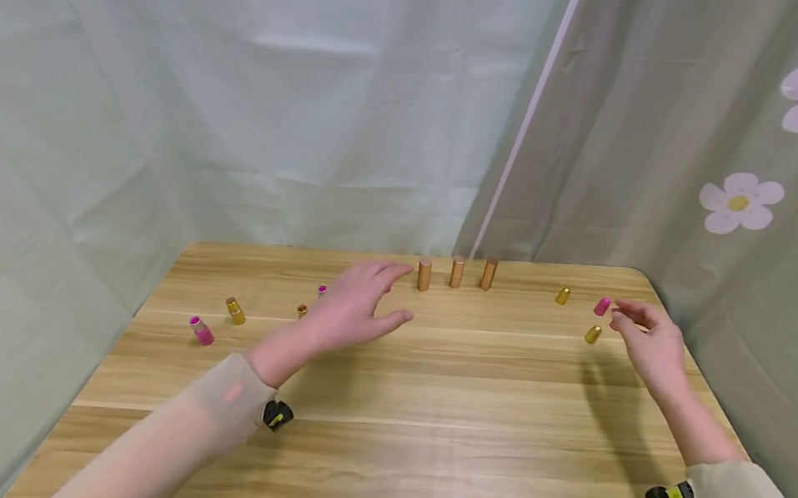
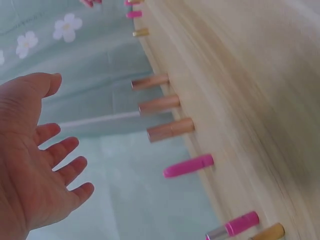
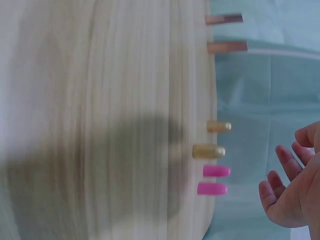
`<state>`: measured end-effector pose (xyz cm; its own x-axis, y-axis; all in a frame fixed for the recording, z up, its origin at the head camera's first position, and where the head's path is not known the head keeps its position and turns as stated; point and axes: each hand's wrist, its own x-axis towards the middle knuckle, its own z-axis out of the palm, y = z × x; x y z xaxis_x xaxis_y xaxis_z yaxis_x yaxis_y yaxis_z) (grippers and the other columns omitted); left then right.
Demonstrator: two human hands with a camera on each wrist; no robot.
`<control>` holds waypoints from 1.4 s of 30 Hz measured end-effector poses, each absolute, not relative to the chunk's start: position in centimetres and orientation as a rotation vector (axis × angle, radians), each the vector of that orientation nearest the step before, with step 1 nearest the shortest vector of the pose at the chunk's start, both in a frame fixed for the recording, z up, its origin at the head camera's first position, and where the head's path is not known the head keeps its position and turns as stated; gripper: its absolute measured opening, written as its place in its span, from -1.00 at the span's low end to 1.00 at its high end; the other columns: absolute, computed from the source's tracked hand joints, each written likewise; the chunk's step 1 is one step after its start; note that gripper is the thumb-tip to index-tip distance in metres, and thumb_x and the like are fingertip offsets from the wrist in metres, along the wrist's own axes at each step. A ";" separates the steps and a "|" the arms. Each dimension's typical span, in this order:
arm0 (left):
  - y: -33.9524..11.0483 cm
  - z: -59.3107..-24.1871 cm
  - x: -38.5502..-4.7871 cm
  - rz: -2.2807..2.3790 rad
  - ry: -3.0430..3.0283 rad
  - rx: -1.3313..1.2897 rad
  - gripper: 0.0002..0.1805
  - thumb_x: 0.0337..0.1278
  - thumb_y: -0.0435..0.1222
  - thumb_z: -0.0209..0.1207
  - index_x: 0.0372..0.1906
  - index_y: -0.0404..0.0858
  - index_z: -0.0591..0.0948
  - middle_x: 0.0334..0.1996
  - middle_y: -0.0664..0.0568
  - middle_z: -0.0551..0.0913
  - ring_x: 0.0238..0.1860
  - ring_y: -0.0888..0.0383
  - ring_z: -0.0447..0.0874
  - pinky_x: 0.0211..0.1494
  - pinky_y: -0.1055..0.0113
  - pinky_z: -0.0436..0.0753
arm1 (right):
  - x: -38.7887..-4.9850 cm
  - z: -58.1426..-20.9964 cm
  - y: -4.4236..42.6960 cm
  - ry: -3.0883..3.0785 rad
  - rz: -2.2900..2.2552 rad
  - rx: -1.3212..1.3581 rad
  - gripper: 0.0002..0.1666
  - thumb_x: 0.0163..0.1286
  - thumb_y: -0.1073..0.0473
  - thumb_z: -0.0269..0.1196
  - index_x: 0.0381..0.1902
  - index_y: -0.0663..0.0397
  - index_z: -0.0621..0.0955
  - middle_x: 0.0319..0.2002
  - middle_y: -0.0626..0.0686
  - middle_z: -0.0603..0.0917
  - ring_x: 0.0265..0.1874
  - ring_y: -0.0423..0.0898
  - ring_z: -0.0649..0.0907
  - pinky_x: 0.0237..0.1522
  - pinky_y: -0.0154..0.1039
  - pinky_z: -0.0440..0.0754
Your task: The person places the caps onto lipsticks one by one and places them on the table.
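My left hand (image 1: 357,307) hovers over the table's far side, thumb and fingers spread, holding nothing. Partly behind it stand a pink tube (image 1: 321,291) and a gold-coloured one (image 1: 302,311); further left are an uncapped-looking pink lipstick tube (image 1: 201,331) and a gold one (image 1: 235,311). In the left wrist view a long pink tube (image 2: 189,166) stands upright. At the far right my right hand (image 1: 651,345), fingers loosely bent, is beside small round-topped pieces: a pink one (image 1: 602,307), another pink one (image 3: 212,188) and two gold ones (image 1: 593,334). Its fingers appear to hold nothing.
Three copper-coloured cylinders (image 1: 457,273) stand in a row near the back edge of the wooden table (image 1: 417,453). Pale curtains (image 1: 312,103) hang close behind and on both sides, with white flowers (image 1: 738,204) printed at the right.
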<state>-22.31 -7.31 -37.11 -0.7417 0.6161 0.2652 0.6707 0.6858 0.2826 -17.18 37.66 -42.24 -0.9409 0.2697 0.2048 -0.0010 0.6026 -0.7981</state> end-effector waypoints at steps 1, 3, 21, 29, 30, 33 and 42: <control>-7.2 -37.1 -21.9 -0.544 -2.746 -1.073 -0.23 0.35 0.04 0.26 0.51 -0.22 0.35 0.36 -0.08 0.48 0.37 -0.10 0.41 0.44 -0.06 0.35 | -17.3 -42.2 37.9 -2.522 1.257 -0.228 -0.44 0.56 -0.05 0.16 0.27 0.28 0.58 -0.02 0.03 0.67 -0.14 -0.45 0.51 -0.21 -0.49 0.47; -6.8 -37.3 -21.1 -0.520 -2.744 -1.113 -0.23 0.36 0.06 0.25 0.52 -0.20 0.34 0.40 -0.08 0.46 0.40 -0.11 0.38 0.45 -0.08 0.33 | -17.5 -42.2 38.4 -2.519 1.254 -0.249 -0.43 0.56 -0.05 0.16 0.27 0.29 0.57 0.00 0.10 0.67 -0.14 -0.43 0.50 -0.20 -0.52 0.46; -3.4 -40.7 -16.1 -0.268 -2.694 -1.395 -0.25 0.38 0.11 0.19 0.53 -0.12 0.33 0.37 0.04 0.48 0.40 0.03 0.37 0.54 0.00 0.21 | -20.3 -43.7 41.6 -2.732 1.053 -0.372 -0.29 0.60 -0.11 -0.02 0.38 0.39 0.43 0.19 0.42 0.56 0.18 0.33 0.50 0.07 0.10 0.42; -1.4 -43.4 -14.3 -0.310 -2.727 -1.437 -0.28 0.39 0.11 0.19 0.51 -0.11 0.37 0.37 0.05 0.48 0.40 0.06 0.37 0.52 -0.01 0.24 | -21.3 -45.7 42.8 -2.848 0.926 -0.426 -0.27 0.57 -0.10 0.04 0.36 0.45 0.40 0.22 0.48 0.52 0.20 0.45 0.43 0.21 0.30 0.35; -1.1 -43.7 -14.1 -0.326 -2.733 -1.436 -0.28 0.39 0.11 0.19 0.51 -0.11 0.36 0.37 0.06 0.48 0.40 0.05 0.37 0.52 -0.01 0.24 | -21.4 -46.0 42.9 -2.858 0.922 -0.434 -0.27 0.57 -0.11 0.05 0.36 0.45 0.39 0.23 0.49 0.51 0.21 0.46 0.41 0.22 0.31 0.33; -0.4 -44.4 -13.5 -0.352 -2.756 -1.436 -0.28 0.39 0.12 0.18 0.52 -0.09 0.36 0.35 0.08 0.49 0.39 0.05 0.38 0.52 0.00 0.24 | -21.5 -46.4 43.1 -2.880 0.913 -0.448 -0.26 0.57 -0.11 0.07 0.35 0.46 0.39 0.21 0.49 0.52 0.21 0.49 0.37 0.22 0.34 0.28; 0.2 -45.6 -12.8 -0.303 -2.776 -1.420 -0.30 0.37 0.13 0.19 0.49 -0.06 0.40 0.30 0.11 0.53 0.34 0.09 0.42 0.51 0.09 0.25 | -22.1 -46.9 42.9 -2.902 0.828 -0.415 -0.33 0.52 -0.10 0.18 0.25 0.42 0.47 0.10 0.45 0.60 0.05 0.37 0.55 0.07 0.24 0.43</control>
<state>-12.82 0.18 -45.62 -0.5892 0.8023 0.0961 0.8041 0.5705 0.1674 -22.12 42.91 -46.88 -0.9585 0.2846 0.0164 0.2331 0.8155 -0.5298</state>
